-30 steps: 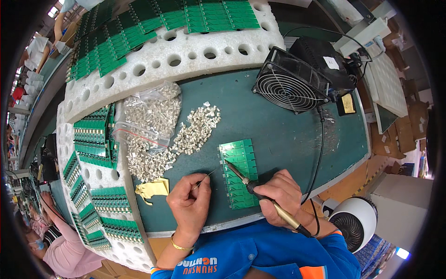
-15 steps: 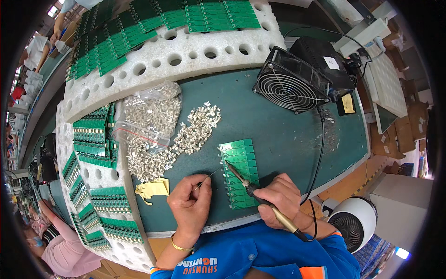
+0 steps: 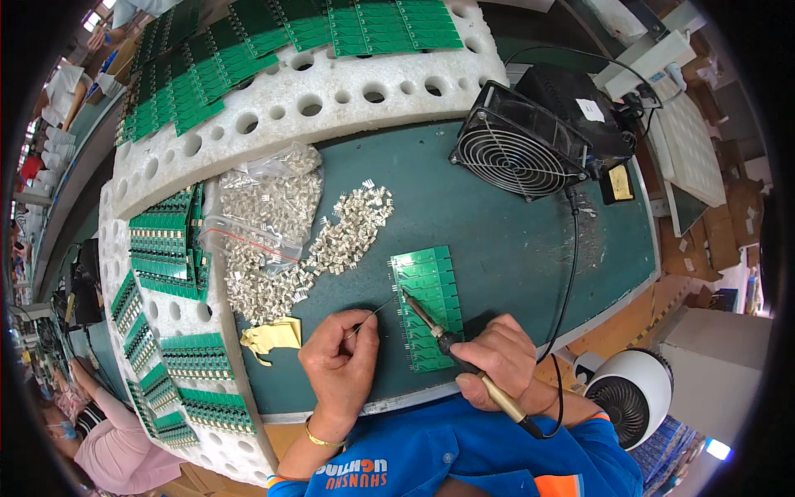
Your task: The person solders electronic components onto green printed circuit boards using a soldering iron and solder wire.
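A green circuit board panel (image 3: 435,277) lies on the dark green bench, with small pin connectors along its left edge. My right hand (image 3: 499,360) is wrapped round a soldering iron (image 3: 499,396), whose tip rests at the board's left edge, in its upper half. My left hand (image 3: 341,356) is closed, left of the board, pinching a thin solder wire (image 3: 379,310) that runs toward the iron's tip. Whether wire and tip touch is too small to tell. Loose white connectors (image 3: 352,228) are heaped beyond my left hand, spilling beside a clear plastic bag (image 3: 272,195) full of them.
White foam trays (image 3: 348,112) hold several green boards along the back and left. A black fan (image 3: 522,153) stands at the back right, near the iron's cable (image 3: 571,273). Yellow paper (image 3: 273,335) lies left of my left hand. A co-worker's pink sleeve (image 3: 124,447) shows at lower left.
My hands hardly move; the soldering iron shifts very slightly, its tip staying at the board's left edge. The board stays in place.
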The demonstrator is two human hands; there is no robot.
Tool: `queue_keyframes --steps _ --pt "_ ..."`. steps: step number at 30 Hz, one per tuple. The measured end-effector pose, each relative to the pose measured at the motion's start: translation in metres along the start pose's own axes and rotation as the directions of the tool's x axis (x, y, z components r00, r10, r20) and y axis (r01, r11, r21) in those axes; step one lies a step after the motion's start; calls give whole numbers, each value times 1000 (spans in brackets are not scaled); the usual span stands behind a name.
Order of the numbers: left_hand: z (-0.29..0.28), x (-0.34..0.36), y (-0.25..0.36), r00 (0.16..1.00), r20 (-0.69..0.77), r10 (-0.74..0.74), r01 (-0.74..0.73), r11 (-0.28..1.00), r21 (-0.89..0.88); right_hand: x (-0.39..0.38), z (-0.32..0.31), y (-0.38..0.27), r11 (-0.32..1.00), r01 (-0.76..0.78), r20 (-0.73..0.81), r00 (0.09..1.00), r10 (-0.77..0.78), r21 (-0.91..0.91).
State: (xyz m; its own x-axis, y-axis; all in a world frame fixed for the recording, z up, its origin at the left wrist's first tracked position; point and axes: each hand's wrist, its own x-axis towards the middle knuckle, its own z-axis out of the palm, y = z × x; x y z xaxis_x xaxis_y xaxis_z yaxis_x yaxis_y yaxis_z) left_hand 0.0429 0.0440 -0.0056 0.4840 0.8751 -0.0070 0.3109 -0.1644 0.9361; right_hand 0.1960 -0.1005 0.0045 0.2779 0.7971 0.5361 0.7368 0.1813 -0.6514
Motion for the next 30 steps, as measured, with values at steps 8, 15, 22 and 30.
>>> queue_keyframes --steps 8,15,22,30 --pt "-2 0 0 1000 11 5 -5 1000 3 -1 -1 -2 1000 -9 -4 1000 9 -7" --pt "-2 -2 2 1000 0 -6 6 1000 0 -1 -4 -1 1000 -13 -24 1000 13 -3" --pt "-5 -6 2 1000 -4 -24 24 999 -40 -4 -6 -1 997 -31 -73 997 36 65" --pt "-5 -6 1 998 1 -64 64 998 -14 -1 -7 10 995 -36 -92 995 45 97"
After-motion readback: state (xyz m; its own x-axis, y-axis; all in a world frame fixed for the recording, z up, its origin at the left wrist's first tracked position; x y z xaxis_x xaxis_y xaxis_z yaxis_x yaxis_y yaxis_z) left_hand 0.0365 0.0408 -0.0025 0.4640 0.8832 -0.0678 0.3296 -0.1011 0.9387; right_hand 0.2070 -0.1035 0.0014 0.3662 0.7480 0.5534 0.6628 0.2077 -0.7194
